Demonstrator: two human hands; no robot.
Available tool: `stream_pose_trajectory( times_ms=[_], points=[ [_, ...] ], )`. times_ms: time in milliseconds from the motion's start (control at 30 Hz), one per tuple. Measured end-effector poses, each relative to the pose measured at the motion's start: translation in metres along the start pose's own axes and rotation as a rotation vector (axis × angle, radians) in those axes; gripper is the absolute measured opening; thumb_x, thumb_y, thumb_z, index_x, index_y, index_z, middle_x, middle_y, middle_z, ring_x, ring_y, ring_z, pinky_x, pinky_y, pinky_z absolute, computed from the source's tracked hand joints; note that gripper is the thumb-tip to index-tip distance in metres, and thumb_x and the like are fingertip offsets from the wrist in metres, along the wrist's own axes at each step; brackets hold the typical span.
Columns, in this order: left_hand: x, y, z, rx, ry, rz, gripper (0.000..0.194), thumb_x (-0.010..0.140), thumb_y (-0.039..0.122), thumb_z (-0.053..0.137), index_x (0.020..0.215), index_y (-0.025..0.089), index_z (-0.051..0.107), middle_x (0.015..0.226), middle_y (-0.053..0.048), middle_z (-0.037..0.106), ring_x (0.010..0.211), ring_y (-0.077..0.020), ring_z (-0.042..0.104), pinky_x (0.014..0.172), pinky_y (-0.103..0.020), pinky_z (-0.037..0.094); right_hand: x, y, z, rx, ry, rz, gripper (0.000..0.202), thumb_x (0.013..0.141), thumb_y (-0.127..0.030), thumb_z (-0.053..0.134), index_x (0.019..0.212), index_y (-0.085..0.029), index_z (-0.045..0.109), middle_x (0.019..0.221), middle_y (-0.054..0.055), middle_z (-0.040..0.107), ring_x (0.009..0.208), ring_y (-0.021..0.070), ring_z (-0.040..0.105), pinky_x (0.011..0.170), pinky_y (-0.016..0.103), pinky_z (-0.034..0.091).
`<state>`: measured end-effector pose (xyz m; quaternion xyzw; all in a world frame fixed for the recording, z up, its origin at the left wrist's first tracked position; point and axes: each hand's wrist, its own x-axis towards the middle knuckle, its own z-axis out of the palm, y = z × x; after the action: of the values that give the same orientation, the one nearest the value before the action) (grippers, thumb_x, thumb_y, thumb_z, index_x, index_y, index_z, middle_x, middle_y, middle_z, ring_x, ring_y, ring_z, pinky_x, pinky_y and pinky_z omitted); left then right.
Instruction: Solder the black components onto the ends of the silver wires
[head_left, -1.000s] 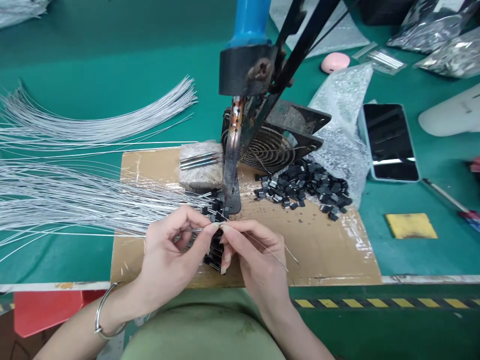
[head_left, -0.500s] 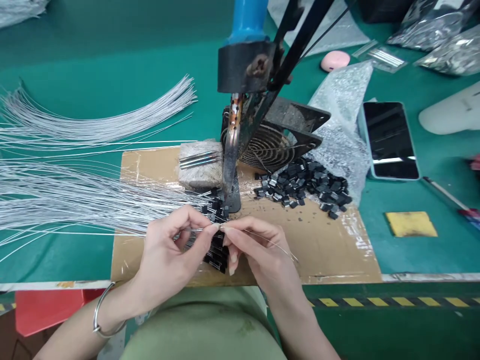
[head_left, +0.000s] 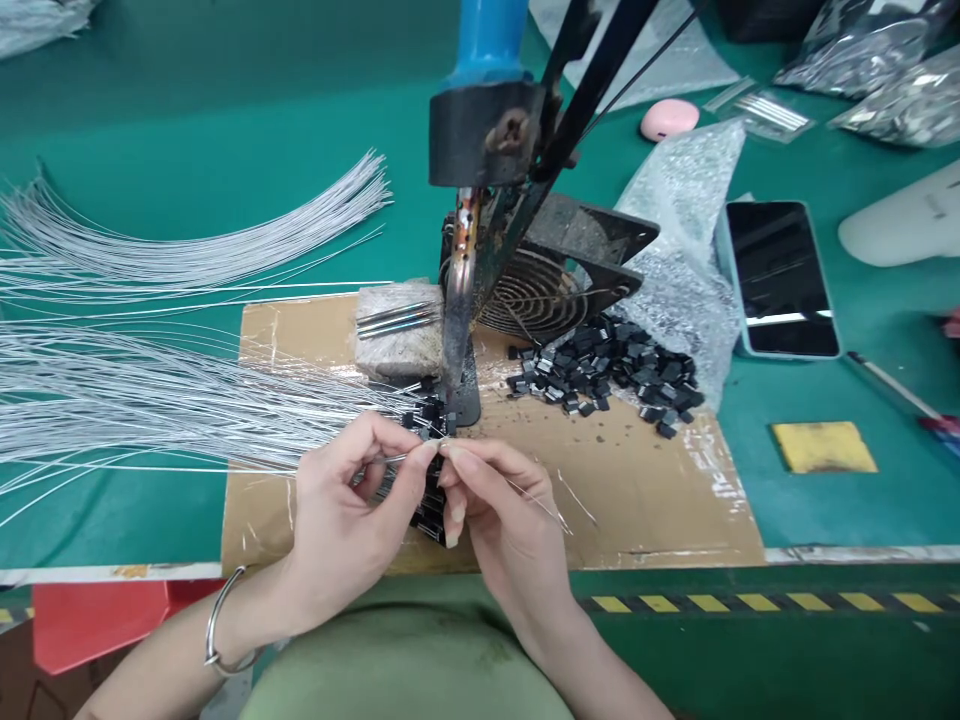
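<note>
My left hand [head_left: 345,530] pinches a thin pale wire [head_left: 393,459] between thumb and forefinger. Meeting it fingertip to fingertip, my right hand [head_left: 514,525] is closed on the same spot, and thin wire ends [head_left: 544,508] stick out past its fingers to the right. Whatever small part lies between the fingertips is hidden. Under and behind both hands are black connectors [head_left: 429,522] on the ends of a big bundle of grey-white wires [head_left: 187,390]. Just above the fingertips hangs the bent metal nozzle [head_left: 459,320] of a hot-air gun.
A heap of loose black connectors [head_left: 607,365] lies on the cardboard [head_left: 637,490]. Behind the nozzle stands a fan [head_left: 540,290], and to its left a wrapped block [head_left: 397,350] carries metal rods. Another wire bundle [head_left: 225,255], a phone [head_left: 784,280] and a yellow sponge [head_left: 823,447] are around.
My right hand has shifted slightly left and turned more upright, and the wire ends beyond it have swung left. My left hand stays pinched, almost in place.
</note>
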<state>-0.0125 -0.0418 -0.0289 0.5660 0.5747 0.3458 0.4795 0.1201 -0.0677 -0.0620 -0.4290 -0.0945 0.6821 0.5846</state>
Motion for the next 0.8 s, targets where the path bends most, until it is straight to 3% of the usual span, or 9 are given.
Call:
stream_pose_trajectory(
  times_ms=[133, 267, 333, 433, 500, 633, 800],
  points=[
    [0.001, 0.0, -0.001, -0.003, -0.006, -0.022, 0.014, 0.093, 0.025, 0.073, 0.082, 0.018, 0.069, 0.07, -0.003, 0.073, 0.061, -0.015, 0.065, 0.054, -0.024, 0.048, -0.002, 0.003, -0.001, -0.022, -0.013, -0.022, 0.011, 0.081, -0.035, 0.088, 0.082, -0.024, 0.086, 0.066, 0.0, 0.075, 0.043, 0.0091, 0.06, 0.04, 0.02, 0.059],
    [0.004, -0.003, -0.004, 0.011, 0.034, -0.021, 0.012, 0.094, 0.025, 0.073, 0.083, 0.019, 0.072, 0.069, 0.0, 0.069, 0.059, -0.0116, 0.057, 0.052, -0.021, 0.042, -0.005, -0.007, -0.022, -0.197, -0.013, -0.164, 0.028, 0.096, -0.048, 0.072, 0.097, -0.024, 0.088, 0.083, 0.006, 0.081, 0.063, 0.0171, 0.073, 0.045, 0.025, 0.062],
    [0.005, -0.004, -0.006, 0.017, 0.044, -0.019, 0.008, 0.094, 0.024, 0.073, 0.087, 0.02, 0.074, 0.072, 0.0, 0.069, 0.06, -0.0107, 0.055, 0.052, -0.02, 0.041, -0.004, -0.019, -0.041, -0.386, 0.116, -0.348, 0.031, 0.1, -0.047, 0.067, 0.099, -0.024, 0.087, 0.088, 0.008, 0.082, 0.065, 0.0183, 0.074, 0.049, 0.029, 0.063],
    [0.006, -0.005, -0.009, 0.018, 0.014, -0.029, 0.004, 0.093, 0.023, 0.074, 0.092, 0.021, 0.077, 0.077, -0.001, 0.072, 0.061, -0.0113, 0.056, 0.052, -0.021, 0.041, 0.002, -0.039, -0.071, -0.78, 0.522, -0.648, 0.023, 0.09, -0.04, 0.08, 0.1, -0.02, 0.085, 0.09, 0.006, 0.08, 0.063, 0.016, 0.07, 0.055, 0.03, 0.062],
    [0.006, -0.004, -0.011, 0.024, 0.002, -0.026, 0.004, 0.093, 0.022, 0.074, 0.091, 0.021, 0.077, 0.077, -0.002, 0.073, 0.063, -0.0119, 0.057, 0.052, -0.021, 0.04, 0.009, -0.049, -0.086, -1.048, 0.616, -0.728, 0.023, 0.09, -0.04, 0.08, 0.098, -0.019, 0.085, 0.089, 0.006, 0.079, 0.065, 0.0161, 0.067, 0.057, 0.029, 0.059],
    [0.006, -0.002, -0.012, 0.033, -0.011, -0.003, 0.007, 0.093, 0.02, 0.073, 0.087, 0.021, 0.076, 0.076, -0.001, 0.072, 0.063, -0.0114, 0.057, 0.054, -0.022, 0.039, 0.019, -0.057, -0.097, -1.342, 0.558, -0.751, 0.019, 0.09, -0.037, 0.077, 0.096, -0.02, 0.083, 0.077, 0.002, 0.07, 0.06, 0.0131, 0.059, 0.056, 0.027, 0.053],
    [0.005, -0.003, -0.012, 0.039, -0.027, 0.011, 0.008, 0.094, 0.021, 0.072, 0.086, 0.02, 0.075, 0.074, 0.0, 0.07, 0.059, -0.0104, 0.054, 0.053, -0.024, 0.037, 0.016, -0.052, -0.098, -1.298, 0.545, -0.659, 0.02, 0.089, -0.037, 0.077, 0.093, -0.018, 0.079, 0.077, 0.001, 0.066, 0.06, 0.0117, 0.057, 0.055, 0.027, 0.047]
  ],
)
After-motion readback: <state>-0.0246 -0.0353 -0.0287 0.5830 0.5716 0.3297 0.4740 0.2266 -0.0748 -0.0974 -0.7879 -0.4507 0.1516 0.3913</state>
